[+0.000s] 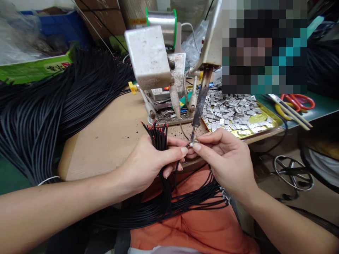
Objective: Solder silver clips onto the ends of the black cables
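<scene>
My left hand (pixel 152 158) is closed around a bundle of black cables (pixel 159 139) with red-tipped ends pointing up. Between its thumb and forefinger one single cable is pinched, its end reaching toward my right hand. A small silver metal piece (pixel 194 143) sits in the fingertips of my right hand (pixel 225 151), touching or very close to that cable end. Right above this spot is the tip of a soldering iron (pixel 199 109), fixed point-down. Beside it a metal nozzle (pixel 175 100) with a thin solder wire (pixel 183 130) also points down to the same place.
A yellow tray (pixel 261 114) of small metal pieces lies right of the soldering stand (pixel 150 58). Red-handled scissors (pixel 299 102) and tweezers (pixel 290 111) lie farther right. Many black cables (pixel 79 88) cover the left; others cross my lap. A solder spool (pixel 161 26) stands behind.
</scene>
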Motion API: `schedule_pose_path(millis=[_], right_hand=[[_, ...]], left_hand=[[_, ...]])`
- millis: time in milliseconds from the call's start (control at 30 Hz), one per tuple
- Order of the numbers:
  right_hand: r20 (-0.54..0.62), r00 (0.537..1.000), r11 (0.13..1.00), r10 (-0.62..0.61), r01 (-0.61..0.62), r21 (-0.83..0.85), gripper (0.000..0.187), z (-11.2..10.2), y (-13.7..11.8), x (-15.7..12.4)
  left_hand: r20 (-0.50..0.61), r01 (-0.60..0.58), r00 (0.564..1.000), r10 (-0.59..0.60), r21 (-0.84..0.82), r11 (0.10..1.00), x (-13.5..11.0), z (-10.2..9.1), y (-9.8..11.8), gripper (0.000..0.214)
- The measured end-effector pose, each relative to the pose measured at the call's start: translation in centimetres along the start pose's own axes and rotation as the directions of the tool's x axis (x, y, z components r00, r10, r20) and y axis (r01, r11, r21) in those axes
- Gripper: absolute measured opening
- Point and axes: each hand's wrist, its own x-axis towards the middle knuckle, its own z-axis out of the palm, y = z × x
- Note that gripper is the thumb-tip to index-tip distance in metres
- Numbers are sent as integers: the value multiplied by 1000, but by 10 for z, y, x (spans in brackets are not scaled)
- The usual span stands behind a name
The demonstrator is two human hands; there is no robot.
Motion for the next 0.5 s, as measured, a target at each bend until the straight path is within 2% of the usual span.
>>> schedule_pose_path(millis=[500], right_hand=[[-11, 1000, 999, 5, -5, -47, 19, 1, -3, 0]], left_hand=[[-12, 21, 1000, -21, 38, 999, -1, 2, 3, 16]])
